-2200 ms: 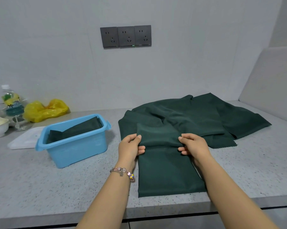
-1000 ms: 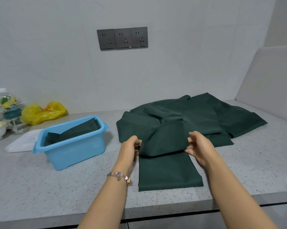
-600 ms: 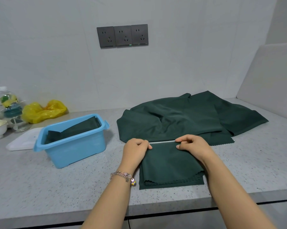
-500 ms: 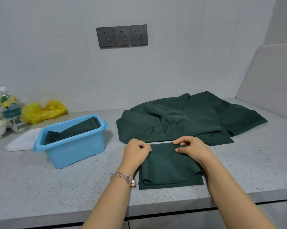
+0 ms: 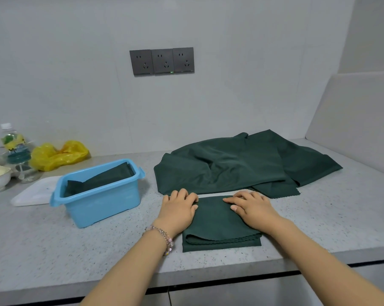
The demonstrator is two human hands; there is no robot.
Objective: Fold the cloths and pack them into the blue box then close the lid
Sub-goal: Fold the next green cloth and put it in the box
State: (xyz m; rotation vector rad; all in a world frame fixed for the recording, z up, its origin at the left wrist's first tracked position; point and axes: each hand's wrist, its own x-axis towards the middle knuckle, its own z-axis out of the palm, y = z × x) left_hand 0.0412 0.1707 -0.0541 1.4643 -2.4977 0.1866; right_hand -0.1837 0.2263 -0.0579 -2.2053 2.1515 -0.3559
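While pressing the folded green cloth (image 5: 219, 221) flat: left hand (image 5: 178, 209) and right hand (image 5: 251, 207), fingers straight, palms down, beside blue box (image 5: 102, 204).

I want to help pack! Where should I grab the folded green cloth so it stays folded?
Probably pinch the folded cloth by its left and right edges, one hand each side. Its loose scalloped edges face the counter's front and would likely flop open if lifted from the far fold alone.
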